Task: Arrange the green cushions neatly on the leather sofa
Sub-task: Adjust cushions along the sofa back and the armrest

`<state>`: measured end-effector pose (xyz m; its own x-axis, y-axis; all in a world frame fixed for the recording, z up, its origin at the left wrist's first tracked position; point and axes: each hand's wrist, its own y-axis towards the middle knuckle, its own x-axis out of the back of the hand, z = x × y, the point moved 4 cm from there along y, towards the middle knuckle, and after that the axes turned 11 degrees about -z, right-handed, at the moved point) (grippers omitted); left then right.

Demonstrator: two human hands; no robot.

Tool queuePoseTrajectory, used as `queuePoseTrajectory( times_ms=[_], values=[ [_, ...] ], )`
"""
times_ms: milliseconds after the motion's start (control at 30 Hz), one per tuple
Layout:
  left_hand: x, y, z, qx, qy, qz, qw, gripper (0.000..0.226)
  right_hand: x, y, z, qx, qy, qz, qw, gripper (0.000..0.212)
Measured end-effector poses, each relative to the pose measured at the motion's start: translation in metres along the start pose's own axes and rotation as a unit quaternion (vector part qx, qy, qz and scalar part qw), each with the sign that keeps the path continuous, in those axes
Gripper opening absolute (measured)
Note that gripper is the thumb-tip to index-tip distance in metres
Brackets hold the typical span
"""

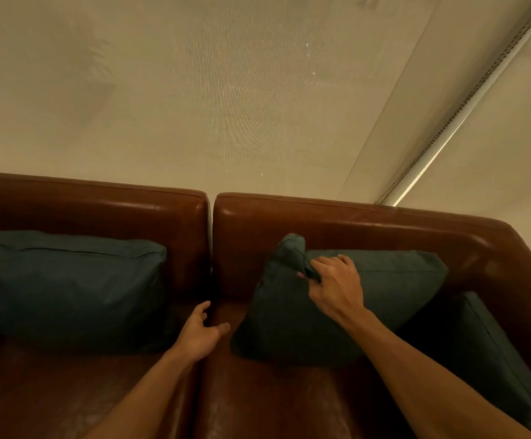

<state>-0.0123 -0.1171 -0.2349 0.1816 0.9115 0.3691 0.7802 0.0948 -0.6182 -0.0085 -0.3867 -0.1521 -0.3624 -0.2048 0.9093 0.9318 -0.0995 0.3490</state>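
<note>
The leather sofa [356, 217] is brown and has two backrest sections that meet at a vertical seam near the centre of the view. Three green cushions are on it. The left cushion [67, 289] stands on the left seat and leans against the left backrest. The middle cushion [283, 324] stands tilted on the right seat, with its upper edge against the right backrest and its upper left corner raised into a peak. The right cushion [486, 343] lies at the right end of the sofa against the armrest, and the middle cushion partly overlaps its near edge. Of the hands, the right hand [337, 286] grips a bunched fold of fabric just below the raised corner of the middle cushion, fingers curled round it. The left hand [199, 334] holds nothing; its fingers are spread and relaxed above the seam between the two seats, between the left and middle cushions. Contact with the seat cannot be determined. A beige window blind [226, 90] hangs behind the sofa, with a bead chain [467, 99] at the right.
</note>
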Motion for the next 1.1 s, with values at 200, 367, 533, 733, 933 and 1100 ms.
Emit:
queuePoseTrajectory(
  times_ms=[200,367,533,733,933,1100],
  values=[
    [0.019,-0.007,0.013,0.0,-0.047,-0.031,0.998,0.1,0.054,0.002,-0.009,-0.05,0.072,-0.098,0.991,0.028],
    [0.038,-0.015,0.019,0.026,-0.11,-0.034,0.993,0.133,0.091,0.001,-0.014,-0.193,0.197,-0.132,0.952,0.033],
    [0.052,-0.017,-0.009,-0.01,-0.183,0.007,0.983,0.156,0.099,-0.01,-0.027,-0.311,0.318,-0.118,0.888,0.032],
    [0.05,-0.021,-0.056,-0.046,-0.244,0.016,0.968,0.092,0.075,-0.032,-0.057,-0.389,0.378,-0.113,0.832,0.016],
    [0.029,0.002,-0.067,-0.045,-0.212,-0.031,0.976,0.048,0.04,-0.048,-0.091,-0.465,0.356,-0.093,0.805,0.021],
    [0.015,0.024,-0.063,-0.047,-0.167,-0.08,0.982,0.03,0.003,-0.062,-0.103,-0.519,0.392,-0.075,0.756,0.046]
  ],
)
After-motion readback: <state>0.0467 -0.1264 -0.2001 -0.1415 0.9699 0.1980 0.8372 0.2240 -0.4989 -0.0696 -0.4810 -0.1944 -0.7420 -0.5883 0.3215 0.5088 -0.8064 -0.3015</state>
